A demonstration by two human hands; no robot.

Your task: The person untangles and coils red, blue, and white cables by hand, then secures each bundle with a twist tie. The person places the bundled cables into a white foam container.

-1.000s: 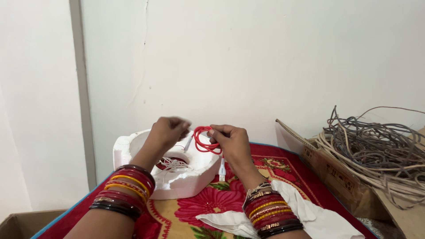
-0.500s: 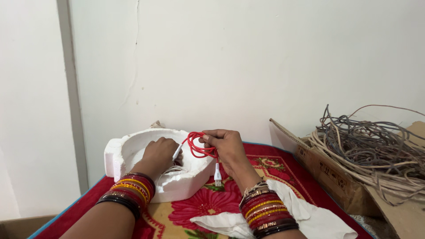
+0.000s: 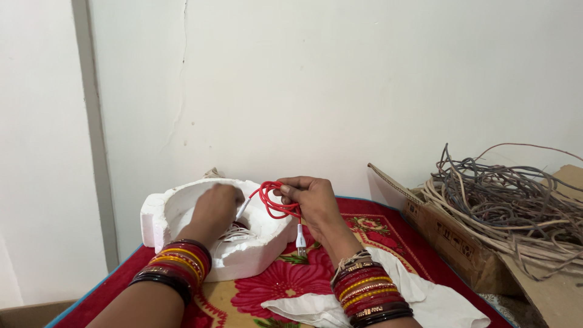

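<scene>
I watch the right hand (image 3: 313, 203) pinch a coiled red cable (image 3: 273, 199) between thumb and fingers (image 3: 290, 189), the loops bunched just left of the fingertips and a white plug (image 3: 301, 235) dangling below the palm. The left hand (image 3: 214, 206) reaches into the white foam tray (image 3: 182, 200), fingers curled over thin white ties (image 3: 237, 232); whether they grip any I cannot tell. A cardboard box of tangled grey wires (image 3: 510, 200) sits well apart at right.

The cable (image 3: 274, 199) is red with white plugs, the foam tray (image 3: 182, 203) white. The mat (image 3: 285, 282) is red with pink flowers; the cloth (image 3: 425, 297) is white, the wires (image 3: 510, 194) grey and beige.
</scene>
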